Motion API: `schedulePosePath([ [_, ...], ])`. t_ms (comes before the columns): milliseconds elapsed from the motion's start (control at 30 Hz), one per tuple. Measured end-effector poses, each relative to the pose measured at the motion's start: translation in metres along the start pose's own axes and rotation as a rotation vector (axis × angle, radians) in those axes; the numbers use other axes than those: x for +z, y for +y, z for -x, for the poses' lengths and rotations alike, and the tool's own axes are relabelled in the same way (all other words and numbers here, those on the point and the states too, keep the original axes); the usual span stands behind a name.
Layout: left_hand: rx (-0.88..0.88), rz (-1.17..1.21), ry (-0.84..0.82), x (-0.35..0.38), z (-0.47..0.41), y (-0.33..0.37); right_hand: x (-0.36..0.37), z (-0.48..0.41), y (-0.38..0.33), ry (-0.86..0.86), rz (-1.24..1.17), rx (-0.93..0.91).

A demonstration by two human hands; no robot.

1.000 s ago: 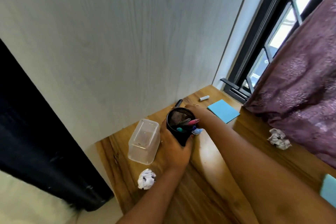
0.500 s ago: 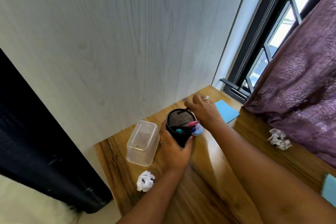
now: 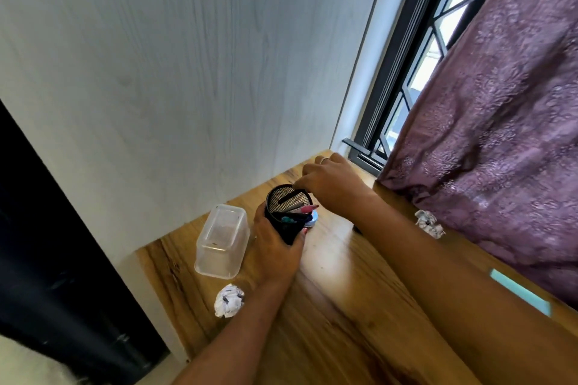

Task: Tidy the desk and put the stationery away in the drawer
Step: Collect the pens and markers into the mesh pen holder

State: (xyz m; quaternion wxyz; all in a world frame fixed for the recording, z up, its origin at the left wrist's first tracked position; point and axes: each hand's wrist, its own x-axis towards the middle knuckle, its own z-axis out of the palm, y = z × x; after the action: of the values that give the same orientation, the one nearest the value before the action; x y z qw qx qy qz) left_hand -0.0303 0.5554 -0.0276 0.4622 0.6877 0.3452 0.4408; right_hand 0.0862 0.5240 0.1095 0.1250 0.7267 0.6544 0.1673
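My left hand (image 3: 272,248) grips a black mesh pen cup (image 3: 275,201), tilted toward me over the wooden desk (image 3: 344,306). Several pens stick out of the cup, among them a pink one (image 3: 308,208) and a teal one (image 3: 286,219). My right hand (image 3: 331,184) hovers at the cup's far rim, its fingertips pinching the end of a black pen (image 3: 289,197) that slants down into the cup. A small blue round object (image 3: 313,219) shows just beside the cup's right side.
A clear plastic container (image 3: 222,241) stands left of the cup. Crumpled paper balls lie near the desk's left front (image 3: 229,300) and by the purple curtain (image 3: 428,222). A teal pad (image 3: 519,291) lies at the right. The white wall panel runs along the desk's far side.
My right hand reached to the black pen by the wall, picked it up and brought it to the cup's rim. My left hand kept hold of the cup.
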Motion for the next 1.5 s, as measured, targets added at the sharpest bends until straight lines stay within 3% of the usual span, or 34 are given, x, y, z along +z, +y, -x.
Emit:
schedulePosePath([
  [133, 0.027, 0.024, -0.011, -0.001, 0.0, 0.001, 0.003, 0.004, -0.011, -0.179, -0.108, -0.013],
  [233, 0.042, 0.018, -0.021, -0.001, 0.001, 0.001, 0.008, 0.017, -0.006, -0.133, -0.344, 0.067],
  [333, 0.07, 0.012, -0.039, 0.0, -0.001, -0.003, 0.02, 0.036, 0.011, -0.051, -0.609, 0.322],
  [433, 0.075, 0.003, -0.083, 0.004, -0.001, -0.007, 0.058, 0.06, 0.034, -0.184, -0.591, 0.578],
  [533, 0.094, 0.029, -0.109, 0.005, -0.001, -0.008, 0.091, 0.09, 0.037, -0.417, -0.495, 0.67],
  [600, 0.106, 0.042, -0.112, 0.005, -0.001, -0.007, 0.104, 0.105, 0.028, -0.433, -0.495, 0.688],
  [733, 0.12, 0.044, -0.115, 0.005, -0.001, -0.006, 0.109, 0.111, 0.008, -0.235, -0.457, 0.684],
  [833, 0.107, 0.056, -0.125, 0.004, 0.001, -0.004, 0.097, 0.103, 0.004, -0.142, -0.573, 0.697],
  [900, 0.115, 0.048, -0.127, 0.002, 0.002, -0.002, 0.074, 0.093, 0.006, 0.087, -0.713, 0.768],
  [1000, 0.129, 0.049, -0.155, 0.0, 0.005, -0.001, 0.026, 0.076, 0.008, 0.579, -0.927, 0.836],
  [1067, 0.133, 0.048, -0.189, -0.001, 0.009, -0.001, -0.007, 0.069, 0.002, 0.818, -1.122, 0.774],
  [1133, 0.139, 0.036, -0.229, -0.003, 0.014, -0.002, -0.032, 0.071, -0.008, 0.943, -1.305, 0.647],
  [1233, 0.147, 0.015, -0.255, -0.007, 0.023, -0.004, -0.041, 0.079, -0.033, 0.861, -1.344, 0.543],
  [1500, 0.148, 0.078, -0.314, -0.015, 0.047, 0.009, 0.004, 0.111, -0.075, 0.628, -1.052, 0.62],
])
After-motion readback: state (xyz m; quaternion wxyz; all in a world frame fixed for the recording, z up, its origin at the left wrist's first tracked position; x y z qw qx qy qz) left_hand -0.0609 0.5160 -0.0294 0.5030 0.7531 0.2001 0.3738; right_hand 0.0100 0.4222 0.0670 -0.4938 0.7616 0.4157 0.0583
